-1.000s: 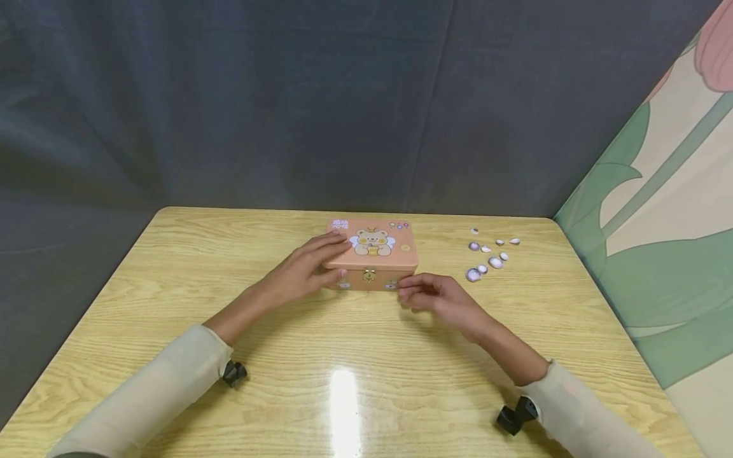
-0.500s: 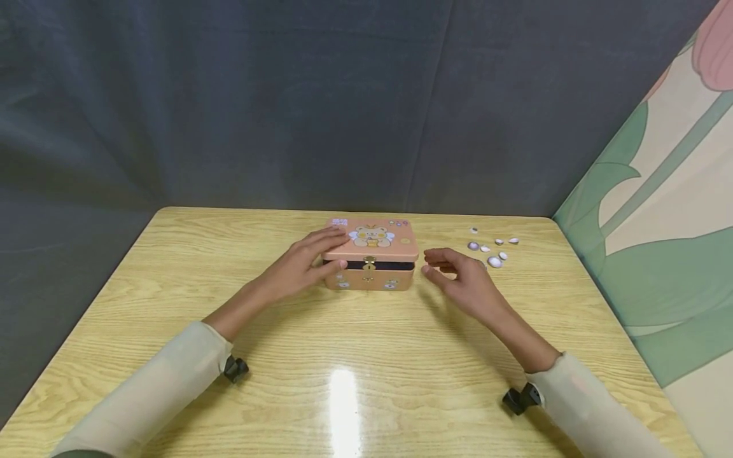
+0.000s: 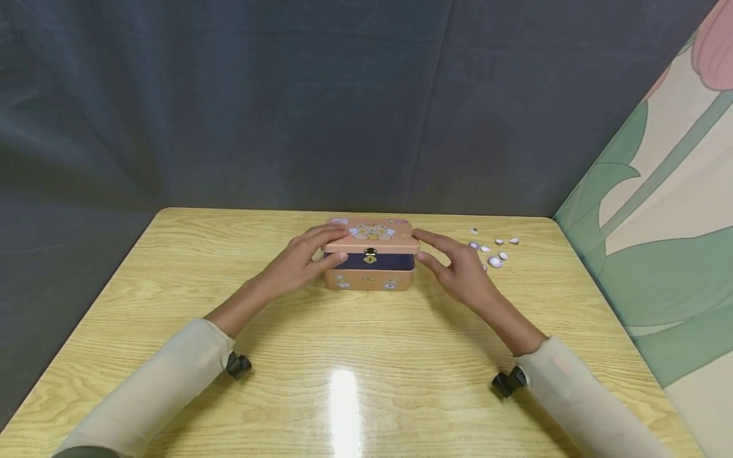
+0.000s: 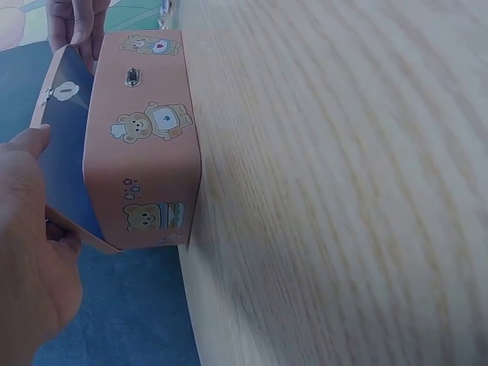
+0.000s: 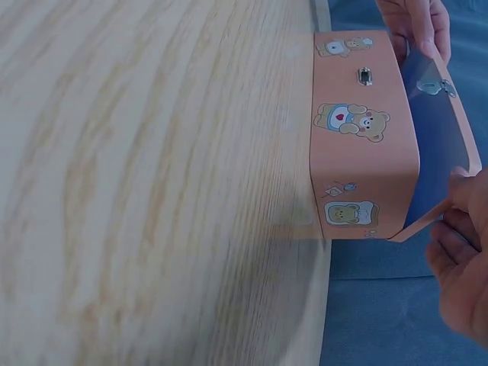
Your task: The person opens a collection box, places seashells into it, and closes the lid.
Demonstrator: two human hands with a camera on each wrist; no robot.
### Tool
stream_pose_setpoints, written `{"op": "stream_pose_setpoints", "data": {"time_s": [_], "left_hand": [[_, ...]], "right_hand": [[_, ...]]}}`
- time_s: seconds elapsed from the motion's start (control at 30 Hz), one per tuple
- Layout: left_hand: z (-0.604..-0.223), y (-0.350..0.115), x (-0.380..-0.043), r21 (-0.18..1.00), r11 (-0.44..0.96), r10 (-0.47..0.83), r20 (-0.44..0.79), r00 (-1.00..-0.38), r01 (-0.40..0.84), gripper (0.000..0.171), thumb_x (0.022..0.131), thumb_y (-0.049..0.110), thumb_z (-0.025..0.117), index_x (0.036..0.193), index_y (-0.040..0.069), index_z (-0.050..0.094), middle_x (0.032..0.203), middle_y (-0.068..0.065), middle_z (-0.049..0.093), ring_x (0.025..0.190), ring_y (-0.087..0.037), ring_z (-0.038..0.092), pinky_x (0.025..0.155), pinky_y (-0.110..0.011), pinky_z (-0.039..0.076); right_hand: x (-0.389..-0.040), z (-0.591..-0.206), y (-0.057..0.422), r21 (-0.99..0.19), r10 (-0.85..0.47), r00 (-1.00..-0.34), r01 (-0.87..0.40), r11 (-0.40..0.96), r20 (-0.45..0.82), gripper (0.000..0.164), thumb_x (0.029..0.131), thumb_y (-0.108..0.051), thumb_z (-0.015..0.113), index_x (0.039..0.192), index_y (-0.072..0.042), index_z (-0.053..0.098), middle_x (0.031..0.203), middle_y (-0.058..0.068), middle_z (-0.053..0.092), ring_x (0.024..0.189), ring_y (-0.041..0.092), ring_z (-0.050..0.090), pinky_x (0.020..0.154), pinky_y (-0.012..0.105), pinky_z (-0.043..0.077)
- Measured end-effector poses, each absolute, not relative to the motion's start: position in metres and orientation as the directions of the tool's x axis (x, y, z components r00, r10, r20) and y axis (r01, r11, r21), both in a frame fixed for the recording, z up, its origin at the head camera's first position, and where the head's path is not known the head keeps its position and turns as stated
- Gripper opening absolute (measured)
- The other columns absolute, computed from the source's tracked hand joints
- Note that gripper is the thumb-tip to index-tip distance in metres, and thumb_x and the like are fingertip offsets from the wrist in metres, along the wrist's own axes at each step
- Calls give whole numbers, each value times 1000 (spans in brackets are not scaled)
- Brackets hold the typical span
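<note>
A pink-orange tin box (image 3: 355,280) printed with bears stands near the back of the table. Its hinged lid (image 3: 395,244) is tilted up at the front, and the dark blue inside shows. My left hand (image 3: 298,261) holds the lid's left side, thumb at the front edge and fingers over the top. At the right corner, my right hand (image 3: 466,273) grips the lid between thumb and fingers; the right wrist view shows the fingers curled by the lid's rim (image 5: 460,126). A gold clasp (image 3: 370,256) hangs from the lid's front. The contents are hidden.
Several small whitish-purple shells (image 3: 495,261) lie on the wooden table (image 3: 286,381) right of the box, partly behind my right hand. A dark curtain (image 3: 286,114) hangs behind the table's back edge. A flower-patterned cloth (image 3: 676,254) borders the right side.
The lid has swung from closed to partly raised. My right hand has left the box's lower front right corner and moved up to the lid's right side. The left hand has risen slightly with the lid.
</note>
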State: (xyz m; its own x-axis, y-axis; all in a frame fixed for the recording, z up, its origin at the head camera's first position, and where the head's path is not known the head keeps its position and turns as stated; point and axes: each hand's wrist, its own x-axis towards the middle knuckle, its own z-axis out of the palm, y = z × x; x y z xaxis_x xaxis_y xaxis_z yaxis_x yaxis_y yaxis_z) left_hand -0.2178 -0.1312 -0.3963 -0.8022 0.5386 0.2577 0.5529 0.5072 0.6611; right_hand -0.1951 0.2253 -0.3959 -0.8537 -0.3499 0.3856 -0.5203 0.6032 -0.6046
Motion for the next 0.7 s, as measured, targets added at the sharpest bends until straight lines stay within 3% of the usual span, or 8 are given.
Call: {"op": "stream_pose_setpoints", "data": {"time_s": [0.33,0.53,0.7], "left_hand": [[-394,-126,-220,682,496,486,295,-823,537,55,114,33,71,164,15,59,177,-11,50,164,-34,48,127,-65,50],[-389,-122,-220,716,475,427,321,-845,512,49,111,30,75,158,14,66,168,-11,61,146,-34,62,119,-66,54],[-385,-119,-222,735,468,371,340,-864,491,45,111,34,75,152,15,71,158,-8,70,147,-33,64,122,-66,54]], "right_hand": [[-200,-395,225,-593,-314,-838,-539,598,446,42,112,-13,71,154,-8,70,153,17,73,142,43,69,118,66,58],[-203,-394,226,-590,-285,-827,-549,591,484,39,111,-11,73,149,-7,73,147,20,76,136,45,73,114,66,61],[-207,-392,225,-595,-248,-815,-558,579,523,34,110,-6,72,144,-3,76,137,21,80,127,43,78,105,64,65]]}}
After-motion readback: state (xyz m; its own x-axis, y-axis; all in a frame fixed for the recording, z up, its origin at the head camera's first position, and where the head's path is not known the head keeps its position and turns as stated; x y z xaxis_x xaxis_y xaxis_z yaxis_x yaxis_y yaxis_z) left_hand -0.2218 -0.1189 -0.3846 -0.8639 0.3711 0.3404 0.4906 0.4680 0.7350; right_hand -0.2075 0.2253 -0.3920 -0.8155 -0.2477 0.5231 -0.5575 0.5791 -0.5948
